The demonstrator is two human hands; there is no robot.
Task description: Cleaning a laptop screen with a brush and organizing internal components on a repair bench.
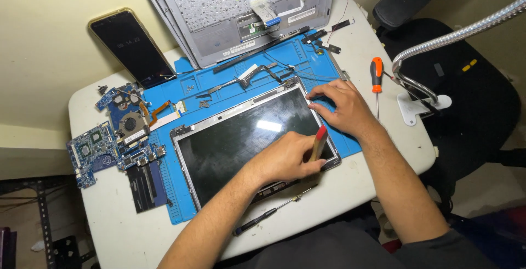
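A dark laptop screen panel (235, 143) in a thin metal frame lies on a blue work mat (230, 82). My left hand (285, 156) rests on the panel's lower right part, shut on a flat pry tool with a red tip (319, 140) at the frame's right edge. My right hand (339, 107) presses with spread fingers on the panel's upper right corner and holds nothing.
A circuit board with fan (118, 134) lies left of the mat. A phone (131, 47) and an upturned laptop case (241, 11) lean at the back. An orange-handled screwdriver (376, 80), a black screwdriver (263, 219), a gooseneck lamp (433, 44) and a black chair (471, 93) are on the right.
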